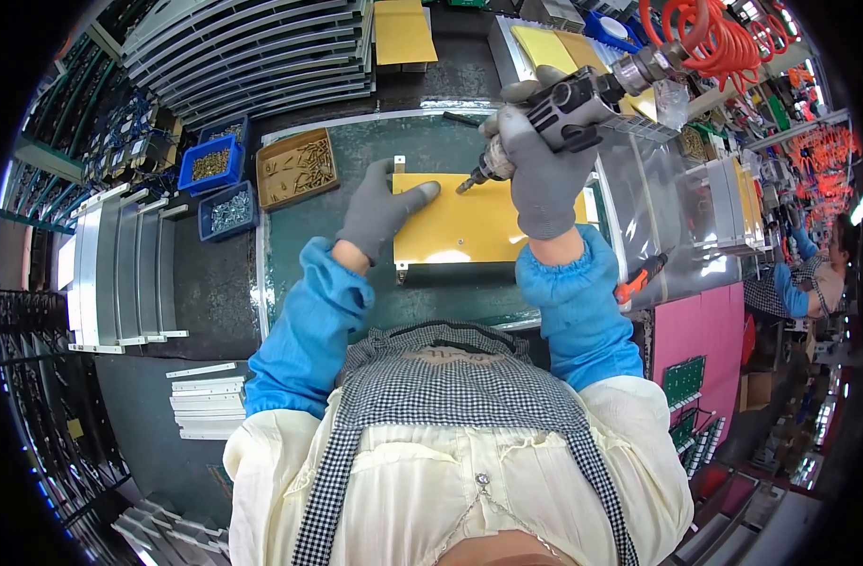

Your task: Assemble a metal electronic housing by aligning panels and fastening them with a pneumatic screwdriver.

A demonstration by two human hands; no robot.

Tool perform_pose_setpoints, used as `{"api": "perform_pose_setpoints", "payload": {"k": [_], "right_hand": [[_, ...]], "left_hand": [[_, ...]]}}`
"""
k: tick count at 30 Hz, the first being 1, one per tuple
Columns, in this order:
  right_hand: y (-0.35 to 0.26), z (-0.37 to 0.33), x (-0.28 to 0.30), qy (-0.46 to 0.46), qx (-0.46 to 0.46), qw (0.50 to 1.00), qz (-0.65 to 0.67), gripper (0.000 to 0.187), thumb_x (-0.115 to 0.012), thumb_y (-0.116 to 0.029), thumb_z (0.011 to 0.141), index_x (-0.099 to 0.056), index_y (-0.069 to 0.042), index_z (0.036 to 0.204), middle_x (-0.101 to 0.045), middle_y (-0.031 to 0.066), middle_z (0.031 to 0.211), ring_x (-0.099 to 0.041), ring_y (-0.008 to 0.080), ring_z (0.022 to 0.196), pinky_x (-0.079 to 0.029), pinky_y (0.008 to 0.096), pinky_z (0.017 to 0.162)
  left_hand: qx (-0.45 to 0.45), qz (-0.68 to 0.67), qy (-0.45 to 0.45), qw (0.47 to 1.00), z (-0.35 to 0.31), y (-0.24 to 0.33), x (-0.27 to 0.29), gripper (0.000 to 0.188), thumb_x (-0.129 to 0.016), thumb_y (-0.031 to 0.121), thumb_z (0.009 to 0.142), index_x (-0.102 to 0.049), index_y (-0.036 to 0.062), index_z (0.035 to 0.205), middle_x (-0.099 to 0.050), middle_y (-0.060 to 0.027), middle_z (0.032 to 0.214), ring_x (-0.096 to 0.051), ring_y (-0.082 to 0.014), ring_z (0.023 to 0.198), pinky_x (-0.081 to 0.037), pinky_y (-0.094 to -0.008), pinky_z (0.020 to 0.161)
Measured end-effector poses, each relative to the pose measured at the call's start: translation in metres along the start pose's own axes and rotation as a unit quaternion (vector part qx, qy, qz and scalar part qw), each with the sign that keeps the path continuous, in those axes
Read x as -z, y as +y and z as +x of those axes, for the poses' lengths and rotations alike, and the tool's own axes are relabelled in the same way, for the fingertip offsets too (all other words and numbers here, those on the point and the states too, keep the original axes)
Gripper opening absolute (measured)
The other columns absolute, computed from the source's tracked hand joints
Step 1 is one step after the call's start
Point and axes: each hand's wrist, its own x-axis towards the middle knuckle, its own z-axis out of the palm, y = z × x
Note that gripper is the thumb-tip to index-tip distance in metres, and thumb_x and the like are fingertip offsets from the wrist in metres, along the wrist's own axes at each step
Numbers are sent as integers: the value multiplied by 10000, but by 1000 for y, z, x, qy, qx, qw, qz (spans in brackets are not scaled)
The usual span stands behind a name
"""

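A flat yellow panel (488, 226) lies in front of me on the green work mat, with white brackets at its left corners. My left hand (379, 208), in a grey glove, grips the panel's left edge, its thumb laid over the top face. In my gloved right hand (546, 174) is a black and silver pneumatic screwdriver (568, 108), held at a slant above the panel's right part. The tool's tip points down and left, close to the panel's upper middle; whether it touches cannot be made out. A small screw or hole (461, 242) shows lower on the panel.
Left of the mat stand a cardboard box of long screws (297, 170) and blue bins of small fasteners (210, 165). An orange-handled tool (642, 278) lies at the right. A red coiled hose (705, 38) hangs at upper right. Grey slatted panels (252, 57) are stacked behind.
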Motion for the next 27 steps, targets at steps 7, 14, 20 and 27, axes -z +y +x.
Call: {"api": "perform_pose_setpoints", "payload": {"k": [7,14,20,27], "right_hand": [[12,1,-3,-22,9,1000,-7,492,-711,18,781,-510,-37,1227,-653,69,999,-642,101,844,-558,247,698],[7,-1,-12,-91,19,988,-125,501,-654,87,768,-509,21,1243,-646,97,1008,-668,154,816,-558,256,649],[10,-2,-11,-101,-9,985,-139,501,-671,88,767,-515,2,1235,-656,80,975,-666,142,818,-561,242,656],[21,-3,-11,-108,33,983,-142,492,-668,92,774,-521,-10,1233,-657,80,989,-660,138,817,-557,240,638]], "left_hand": [[28,144,-4,989,-1,14,-4,789,-790,417,733,-483,-56,1285,-650,-235,1076,-689,-286,919,-550,-368,804],[25,140,-4,990,-4,10,-6,753,-786,408,742,-490,-54,1258,-641,-226,1085,-682,-295,929,-549,-374,815],[33,155,-6,987,-6,12,-6,758,-785,411,753,-478,-53,1269,-604,-235,1130,-649,-315,1004,-533,-384,860],[25,189,0,982,-7,10,-8,757,-778,419,763,-470,-28,1290,-554,-234,1207,-579,-340,1114,-485,-401,947]]}}
